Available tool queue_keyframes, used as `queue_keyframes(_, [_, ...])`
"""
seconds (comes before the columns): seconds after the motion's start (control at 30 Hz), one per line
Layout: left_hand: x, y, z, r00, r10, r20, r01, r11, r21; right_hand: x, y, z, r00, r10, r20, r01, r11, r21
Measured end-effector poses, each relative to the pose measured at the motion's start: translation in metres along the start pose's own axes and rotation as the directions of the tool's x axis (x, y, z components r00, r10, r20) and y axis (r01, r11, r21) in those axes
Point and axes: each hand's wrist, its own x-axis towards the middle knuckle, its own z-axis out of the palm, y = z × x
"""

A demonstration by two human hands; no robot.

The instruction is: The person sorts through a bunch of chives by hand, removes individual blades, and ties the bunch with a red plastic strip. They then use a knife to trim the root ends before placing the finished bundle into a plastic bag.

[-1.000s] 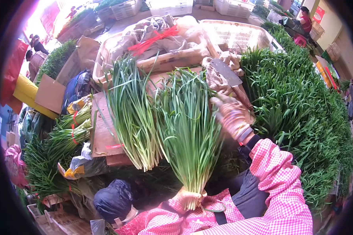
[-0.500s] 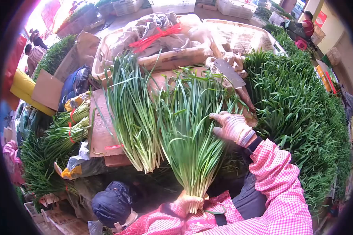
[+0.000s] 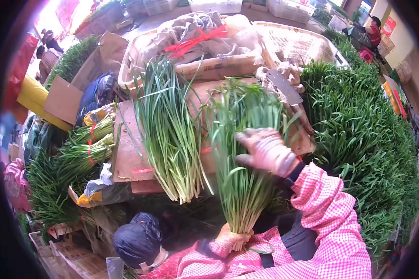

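My left hand (image 3: 230,238) is closed around the pale stem ends of a bunch of garlic chives (image 3: 244,197), low in front of my body. The green leaves fan away from me over the board, their tips blurred. My gloved right hand (image 3: 266,151) is at the right side of this bunch, fingers spread and touching or just over the leaves. A second pile of garlic chives (image 3: 170,135) lies on the wooden board (image 3: 125,149) to the left. Beyond my right hand, a cleaver (image 3: 286,88) rests at the board's far right corner.
A large heap of loose greens (image 3: 363,153) fills the right side. Bunches tied with red bands (image 3: 92,149) lie at the left. Behind the board stands a white crate (image 3: 293,42) beside cloth with red ties (image 3: 198,39) on top. People are in the background.
My right hand has shifted slightly left, further across the leaves. The held bunch has narrowed and its leaves have moved, while my left hand keeps its grip. The view has shifted a little.
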Motion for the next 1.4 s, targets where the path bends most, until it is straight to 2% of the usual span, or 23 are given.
queue_keyframes(0.03, [0.0,0.001,-0.003,0.999,-0.047,0.009,0.047,0.998,-0.042,-0.004,0.0,-0.021,0.96,0.178,0.217,-0.168,0.984,-0.064])
queue_keyframes(0.07, [-0.002,0.003,-0.005,0.997,-0.069,0.04,0.072,0.994,-0.077,-0.012,0.013,-0.016,0.947,0.221,0.234,-0.207,0.975,-0.084])
queue_keyframes(0.13, [-0.005,0.014,-0.002,0.987,-0.113,0.113,0.127,0.983,-0.132,-0.032,0.025,-0.015,0.95,0.241,0.199,-0.248,0.969,0.014])
queue_keyframes(0.17, [-0.002,0.01,-0.003,0.989,-0.069,0.132,0.088,0.986,-0.144,-0.036,0.029,-0.014,0.929,0.258,0.266,-0.267,0.964,-0.002])
queue_keyframes(0.27, [-0.003,0.012,-0.002,0.985,-0.089,0.151,0.109,0.986,-0.126,-0.04,0.033,-0.002,0.963,0.23,0.142,-0.238,0.97,0.047])
queue_keyframes(0.47, [0.0,0.006,-0.006,0.983,-0.103,0.149,0.118,0.988,-0.097,-0.018,0.025,-0.003,0.963,0.237,0.128,-0.242,0.97,0.02])
queue_keyframes(0.53, [0.003,0.003,-0.002,0.997,-0.035,0.072,0.032,0.999,0.042,-0.002,0.024,0.01,0.994,0.11,0.017,-0.105,0.974,-0.202])
queue_keyframes(0.57, [0.004,0.001,0.0,0.999,0.003,0.036,-0.008,0.993,0.115,0.006,0.025,0.018,0.999,0.039,-0.024,-0.044,0.967,-0.253])
queue_keyframes(0.6, [0.004,-0.004,0.001,0.999,0.046,0.017,-0.047,0.994,0.098,0.015,0.027,0.027,0.997,-0.037,-0.062,0.016,0.952,-0.307])
queue_keyframes(0.63, [0.004,-0.011,0.002,0.996,0.088,-0.003,-0.088,0.993,0.082,0.026,0.025,0.032,0.999,0.049,0.001,-0.047,0.961,-0.272])
queue_keyframes(0.67, [0.004,-0.016,0.001,0.992,0.128,-0.023,-0.126,0.99,0.066,0.029,0.023,0.038,0.965,0.261,-0.007,-0.258,0.948,-0.189])
queue_keyframes(0.7, [0.004,-0.016,-0.003,0.989,0.14,-0.055,-0.133,0.984,0.114,0.027,0.027,0.031,0.963,0.247,0.113,-0.208,0.937,-0.28])
queue_keyframes(0.73, [0.002,-0.011,-0.002,0.991,0.112,-0.07,-0.108,0.993,0.056,0.023,0.033,0.019,0.943,0.238,0.232,-0.143,0.921,-0.363])
queue_keyframes(0.77, [0.0,-0.004,-0.001,0.993,0.085,-0.084,-0.085,0.996,-0.005,0.012,0.037,0.006,0.95,0.242,0.198,-0.189,0.949,-0.251])
queue_keyframes(0.8, [-0.001,0.0,0.0,0.994,0.058,-0.097,-0.065,0.995,-0.07,0.003,0.042,-0.006,0.943,0.254,0.213,-0.186,0.938,-0.293])
queue_keyframes(0.9, [-0.001,0.001,0.0,0.998,0.031,-0.056,-0.035,0.998,-0.059,-0.016,0.047,-0.013,0.931,0.296,0.215,-0.212,0.915,-0.343])
queue_keyframes(1.0, [0.001,0.0,-0.001,1.0,0.006,-0.002,-0.006,1.0,-0.005,-0.019,0.048,-0.014,0.925,0.303,0.231,-0.243,0.936,-0.253])
queue_keyframes(1.13, [0.002,0.0,-0.002,0.999,0.008,0.05,-0.006,0.999,-0.034,-0.023,0.049,-0.009,0.966,0.235,0.109,-0.209,0.956,-0.206])
queue_keyframes(1.17, [0.001,0.003,-0.002,0.998,-0.027,0.063,0.034,0.994,-0.103,-0.027,0.047,-0.01,0.974,0.218,0.064,-0.201,0.959,-0.201])
queue_keyframes(1.2, [0.001,0.006,-0.002,0.992,-0.082,0.092,0.092,0.99,-0.111,-0.031,0.046,-0.01,0.982,0.149,-0.117,-0.17,0.965,-0.199])
queue_keyframes(1.27, [-0.002,0.012,-0.001,0.97,-0.19,0.152,0.209,0.97,-0.121,-0.042,0.047,-0.016,0.957,0.099,-0.274,-0.161,0.964,-0.214])
queue_keyframes(1.33, [-0.004,0.012,0.002,0.971,-0.106,0.213,0.138,0.981,-0.14,-0.061,0.03,-0.044,0.9,0.097,-0.425,-0.12,0.992,-0.029])
queue_keyframes(1.4, [-0.003,0.011,0.001,0.949,-0.053,0.31,0.123,0.97,-0.21,-0.085,0.023,-0.054,0.866,0.12,-0.486,-0.033,0.982,0.184])
